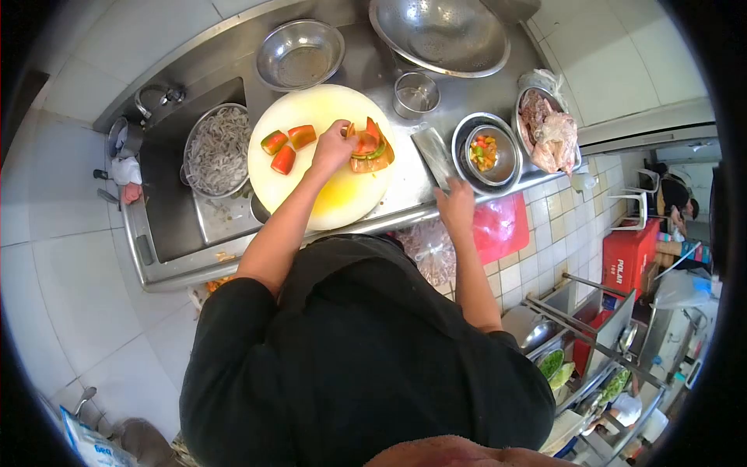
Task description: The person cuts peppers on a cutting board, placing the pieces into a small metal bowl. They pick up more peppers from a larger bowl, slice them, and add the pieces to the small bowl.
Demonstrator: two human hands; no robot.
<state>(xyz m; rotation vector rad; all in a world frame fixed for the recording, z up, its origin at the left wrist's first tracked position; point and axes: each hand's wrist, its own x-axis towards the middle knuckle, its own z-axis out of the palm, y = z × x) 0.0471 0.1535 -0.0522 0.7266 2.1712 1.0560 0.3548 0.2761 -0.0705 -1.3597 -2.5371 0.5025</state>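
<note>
On the round pale cutting board (334, 206), my left hand (334, 148) has its fingers closed at the left end of a group of red and green pepper slices (369, 148). Three red pepper pieces (284, 159) lie apart on the board's left part. My right hand (456, 198) is at the counter's front edge, around the handle end of a wide-bladed cleaver (436, 156) lying between the board and the nested bowls. Chopped pepper (483, 152) fills part of the inner metal bowl (506, 162).
A sink (167, 226) at the left holds a colander of pale strips (218, 152). Behind the board stand a metal bowl (300, 56), a small metal container (416, 95) and a large colander (440, 35). Raw meat (554, 136) sits in a bowl at right. A person (681, 198) is farther right.
</note>
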